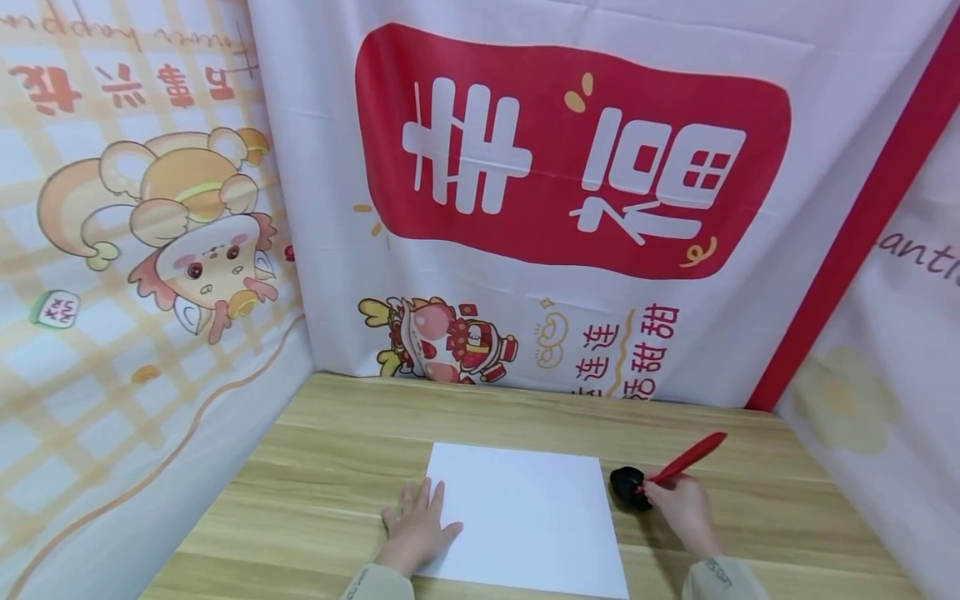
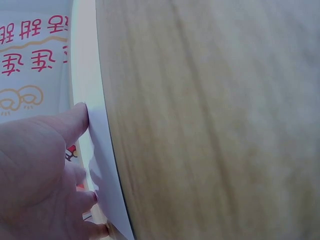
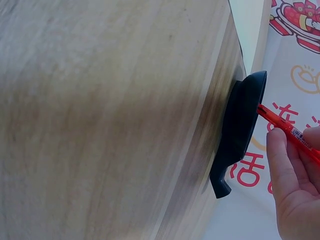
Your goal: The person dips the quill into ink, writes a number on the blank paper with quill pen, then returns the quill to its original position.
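Observation:
A white sheet of paper (image 1: 525,517) lies flat on the table. My left hand (image 1: 417,527) rests on its left edge, fingers spread and thumb on the sheet; the left wrist view shows the thumb at the paper's edge (image 2: 107,160). To the right of the sheet sits a small black dish (image 1: 628,490) with a short handle-like projection, seen side-on in the right wrist view (image 3: 245,115). My right hand (image 1: 684,510) pinches a slim red pen (image 1: 690,457) whose upper end is broad and leaf-shaped. The pen's lower end is at the dish's rim; its tip is hidden.
The wood-grain table (image 1: 360,417) runs back to a white printed cloth (image 1: 322,208) with a red panel and cartoon figures. A checked cloth (image 1: 90,400) hangs at the left, and another pale cloth (image 1: 892,333) at the right.

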A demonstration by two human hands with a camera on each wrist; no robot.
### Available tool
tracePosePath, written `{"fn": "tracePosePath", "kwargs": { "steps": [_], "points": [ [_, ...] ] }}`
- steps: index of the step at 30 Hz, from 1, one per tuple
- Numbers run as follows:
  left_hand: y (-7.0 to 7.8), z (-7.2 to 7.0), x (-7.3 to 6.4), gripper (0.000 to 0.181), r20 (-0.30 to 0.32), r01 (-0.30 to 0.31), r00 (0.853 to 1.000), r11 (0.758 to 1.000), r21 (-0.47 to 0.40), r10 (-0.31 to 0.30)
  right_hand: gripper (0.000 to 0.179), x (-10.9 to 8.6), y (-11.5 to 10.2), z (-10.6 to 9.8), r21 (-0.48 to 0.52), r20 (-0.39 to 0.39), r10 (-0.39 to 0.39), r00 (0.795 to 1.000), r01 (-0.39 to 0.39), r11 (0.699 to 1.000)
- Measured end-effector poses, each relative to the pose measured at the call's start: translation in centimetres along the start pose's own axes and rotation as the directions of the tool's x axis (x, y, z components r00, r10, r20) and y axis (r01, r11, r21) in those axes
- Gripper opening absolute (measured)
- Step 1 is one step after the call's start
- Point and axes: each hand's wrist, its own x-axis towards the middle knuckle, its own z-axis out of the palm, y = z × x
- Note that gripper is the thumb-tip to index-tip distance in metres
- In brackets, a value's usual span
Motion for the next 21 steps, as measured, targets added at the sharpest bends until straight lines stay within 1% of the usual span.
{"fn": "tracePosePath", "kwargs": {
  "steps": [4,10,15,21],
  "points": [
    [-0.09,-0.12,0.0,0.07,-0.001,-0.003,1.0,1.0,0.006,0.003,0.022,-0.01,-0.15,0.07,0.004,0.003,-0.004,1.0,0.004,1.0],
    [-0.04,-0.21,-0.02,0.07,-0.002,-0.008,1.0,1.0,0.007,0.008,0.022,-0.05,-0.15,0.12,0.002,0.006,0.014,1.0,-0.014,1.0],
    [0.02,-0.28,-0.08,0.069,-0.002,-0.009,1.0,1.0,-0.001,0.009,0.021,-0.03,-0.12,0.18,0.002,0.018,0.003,1.0,-0.003,1.0],
    [-0.07,-0.26,0.02,0.07,0.005,-0.006,1.0,1.0,-0.004,0.006,0.02,-0.03,0.15,0.34,-0.014,0.014,0.002,1.0,-0.002,1.0]
  ]
}}
